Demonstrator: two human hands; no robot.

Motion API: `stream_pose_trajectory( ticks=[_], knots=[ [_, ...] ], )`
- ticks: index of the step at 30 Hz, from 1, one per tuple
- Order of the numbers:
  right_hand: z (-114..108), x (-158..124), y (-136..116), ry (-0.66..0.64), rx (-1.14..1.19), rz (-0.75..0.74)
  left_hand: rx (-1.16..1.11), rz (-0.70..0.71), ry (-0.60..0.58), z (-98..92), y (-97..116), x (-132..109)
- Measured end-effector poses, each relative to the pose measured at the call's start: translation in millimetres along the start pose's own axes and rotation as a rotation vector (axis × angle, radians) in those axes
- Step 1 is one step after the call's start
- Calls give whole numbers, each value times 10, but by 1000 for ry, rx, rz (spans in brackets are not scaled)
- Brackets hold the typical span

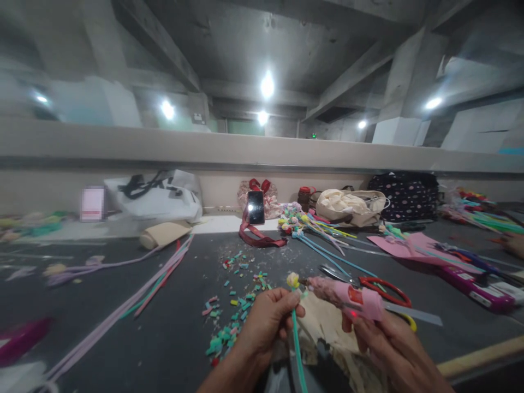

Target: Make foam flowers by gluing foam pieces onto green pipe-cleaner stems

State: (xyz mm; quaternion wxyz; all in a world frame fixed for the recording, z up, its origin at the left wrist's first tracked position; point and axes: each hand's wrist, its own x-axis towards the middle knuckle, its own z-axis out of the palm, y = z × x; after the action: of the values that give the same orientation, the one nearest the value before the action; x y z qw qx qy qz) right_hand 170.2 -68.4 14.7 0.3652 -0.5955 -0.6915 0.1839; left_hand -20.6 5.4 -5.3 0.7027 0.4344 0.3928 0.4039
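Note:
Between thumb and fingers, my left hand (272, 314) pinches a green fuzzy stem (297, 346) topped by a small yellow flower-like head (293, 280). My right hand (382, 338) is wrapped round the handle of a pink hot glue gun (347, 297). The gun's nozzle points left, right beside the yellow head; whether it touches cannot be made out. A clear glue stick (415, 314) juts from the gun's back, and a red light glows on the gun. Under both hands lies a stained beige cloth or paper (321, 316).
Small cut fuzzy pieces (223, 339) litter the dark table left of my hands. Red-handled scissors (388, 292) lie behind the gun. Farther back are a bunch of fuzzy flowers (295, 218), a phone (256, 207) and a beige bag (347, 204). Long lilac stems (123, 311) stretch across the left.

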Motion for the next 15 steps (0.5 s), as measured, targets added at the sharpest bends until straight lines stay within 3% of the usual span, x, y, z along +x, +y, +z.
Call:
stream_pose_trajectory(
  ticks=[4, 15],
  knots=[
    [3, 16, 20, 7, 8, -18, -6, -14, -15, -14, 3, 6],
    [0, 42, -223, -13, 202, -43, -14, 15, -3, 41, 9, -43]
  ],
)
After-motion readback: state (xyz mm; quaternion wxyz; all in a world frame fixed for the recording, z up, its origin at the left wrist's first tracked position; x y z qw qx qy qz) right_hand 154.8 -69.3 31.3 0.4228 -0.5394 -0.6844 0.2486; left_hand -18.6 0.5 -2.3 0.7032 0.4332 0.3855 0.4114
